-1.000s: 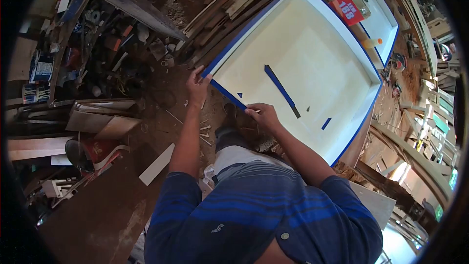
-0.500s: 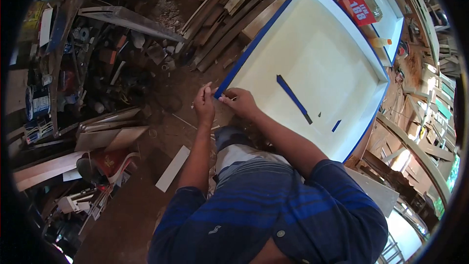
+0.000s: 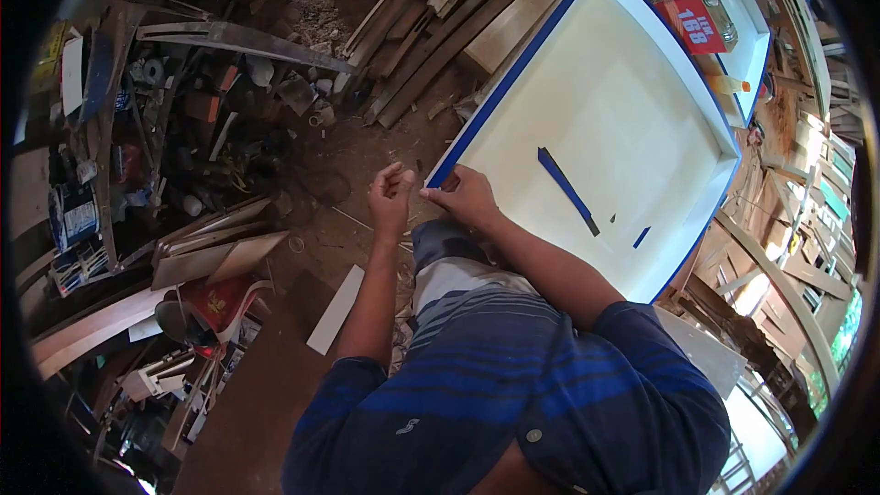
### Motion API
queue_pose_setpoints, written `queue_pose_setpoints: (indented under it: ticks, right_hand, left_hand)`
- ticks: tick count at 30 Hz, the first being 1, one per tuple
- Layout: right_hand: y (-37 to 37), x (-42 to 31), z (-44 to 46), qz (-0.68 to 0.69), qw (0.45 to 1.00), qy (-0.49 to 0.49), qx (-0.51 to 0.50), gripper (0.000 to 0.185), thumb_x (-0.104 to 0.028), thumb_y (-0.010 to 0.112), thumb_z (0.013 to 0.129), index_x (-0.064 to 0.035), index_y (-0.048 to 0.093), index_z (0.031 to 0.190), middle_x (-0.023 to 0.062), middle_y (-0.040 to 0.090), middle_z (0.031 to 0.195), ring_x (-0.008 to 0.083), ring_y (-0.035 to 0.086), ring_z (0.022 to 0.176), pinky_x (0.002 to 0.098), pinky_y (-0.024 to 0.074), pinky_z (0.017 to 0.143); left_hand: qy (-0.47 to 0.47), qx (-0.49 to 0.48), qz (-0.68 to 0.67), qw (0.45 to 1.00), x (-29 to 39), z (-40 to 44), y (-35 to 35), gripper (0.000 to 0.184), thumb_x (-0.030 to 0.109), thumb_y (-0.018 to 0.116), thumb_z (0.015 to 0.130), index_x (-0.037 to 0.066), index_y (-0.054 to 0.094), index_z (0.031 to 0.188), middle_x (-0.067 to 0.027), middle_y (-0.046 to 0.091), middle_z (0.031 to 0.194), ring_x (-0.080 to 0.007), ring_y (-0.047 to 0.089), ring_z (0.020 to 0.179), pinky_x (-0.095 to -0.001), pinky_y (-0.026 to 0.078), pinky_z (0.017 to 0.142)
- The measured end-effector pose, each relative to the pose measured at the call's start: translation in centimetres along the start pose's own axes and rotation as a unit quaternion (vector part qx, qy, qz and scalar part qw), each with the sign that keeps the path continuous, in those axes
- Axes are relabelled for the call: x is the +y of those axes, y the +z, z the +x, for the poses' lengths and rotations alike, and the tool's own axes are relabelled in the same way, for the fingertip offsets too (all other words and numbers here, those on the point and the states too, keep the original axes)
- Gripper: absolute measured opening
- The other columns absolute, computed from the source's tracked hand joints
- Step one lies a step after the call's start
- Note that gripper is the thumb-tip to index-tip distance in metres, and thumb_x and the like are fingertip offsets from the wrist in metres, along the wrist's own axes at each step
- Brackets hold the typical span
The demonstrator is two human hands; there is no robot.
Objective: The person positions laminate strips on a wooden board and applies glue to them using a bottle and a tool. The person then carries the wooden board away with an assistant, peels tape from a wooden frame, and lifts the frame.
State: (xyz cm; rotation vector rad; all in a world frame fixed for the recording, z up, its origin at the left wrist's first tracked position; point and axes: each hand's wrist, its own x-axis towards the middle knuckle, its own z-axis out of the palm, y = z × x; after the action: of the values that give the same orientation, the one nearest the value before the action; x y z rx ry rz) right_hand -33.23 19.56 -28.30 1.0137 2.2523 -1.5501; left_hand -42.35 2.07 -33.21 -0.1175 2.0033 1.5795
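A large shallow tray-like box (image 3: 632,101), pale inside with blue edging along its rim, lies tilted across the view. At its near left corner my right hand (image 3: 469,196) grips the rim, thumb at the blue-edged corner. My left hand (image 3: 391,200) is raised just left of that corner, apart from it, its fingers curled toward the thumb. What they hold, if anything, is too small to make out; a tiny dark fleck shows beside the fingertips. Inside the box lie a long blue strip (image 3: 566,189) with a dark end and a short blue strip (image 3: 641,237).
A red-labelled can (image 3: 695,20) and a small bottle with an orange cap (image 3: 727,84) stand by a second blue-edged box (image 3: 757,60). Stacked planks (image 3: 449,27) lie beyond. Cluttered shelving (image 3: 119,128) fills the left, and a pale board (image 3: 335,310) lies near my left forearm.
My left hand has come away from the box corner, moving slightly left in relation to it. My right hand stays on the corner. The whole view has shifted a little.
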Motion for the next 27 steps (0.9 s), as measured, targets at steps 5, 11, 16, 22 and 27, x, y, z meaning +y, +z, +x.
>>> queue_pose_setpoints:
  ticks: [5,11,16,22,27]
  right_hand:
    - [-1.6,1.3,2.2,0.033,0.999,0.005,0.012,0.053,-0.051,0.090,0.084,0.0006,0.076,0.080,0.0184,0.076,0.076,0.0323,0.076,0.071,0.0428,0.0583,0.068]
    - [-1.4,1.0,2.4,0.023,0.996,-0.011,0.082,0.046,-0.044,0.087,0.089,-0.0002,0.075,0.083,0.0198,0.073,0.076,0.0354,0.074,0.072,0.0436,0.0573,0.069]
    - [-6.7,2.7,7.9,0.114,0.967,0.014,0.227,0.045,-0.043,0.088,0.091,-0.0008,0.073,0.091,0.0149,0.077,0.082,0.0249,0.075,0.076,0.0404,0.0584,0.073]
    - [-15.5,2.3,16.9,0.240,0.899,0.031,0.364,0.040,-0.033,0.086,0.096,0.0014,0.072,0.111,0.0132,0.078,0.098,0.0218,0.075,0.088,0.0357,0.0627,0.068]
    - [-22.0,2.4,23.6,0.315,0.862,0.092,0.386,0.044,-0.031,0.085,0.097,0.0011,0.071,0.124,0.0111,0.077,0.110,0.0201,0.074,0.095,0.0360,0.0645,0.072]
  left_hand:
    - [-0.038,-0.127,-0.066,0.989,-0.3,-0.5,1.0,0.045,0.017,0.082,0.099,0.001,0.068,0.139,-0.0126,0.075,0.130,-0.0183,0.071,0.116,-0.0342,0.056,0.103]
    - [0.032,-0.207,0.049,0.977,1.5,0.7,0.3,0.050,0.015,0.086,0.093,0.000,0.070,0.138,-0.0144,0.076,0.131,-0.0225,0.072,0.122,-0.0387,0.055,0.108]
    - [-0.016,-0.225,0.168,0.960,6.4,1.8,0.8,0.050,0.016,0.090,0.089,-0.001,0.073,0.133,-0.0160,0.080,0.124,-0.0237,0.076,0.115,-0.0390,0.056,0.106]
    - [-0.054,-0.256,0.184,0.948,8.2,2.5,1.3,0.050,0.013,0.090,0.088,-0.003,0.072,0.132,-0.0173,0.081,0.119,-0.0238,0.077,0.111,-0.0367,0.059,0.100]
    - [-0.057,-0.255,0.170,0.950,6.5,2.6,1.3,0.050,0.008,0.088,0.089,-0.005,0.069,0.134,-0.0198,0.078,0.126,-0.0237,0.076,0.116,-0.0369,0.059,0.101]
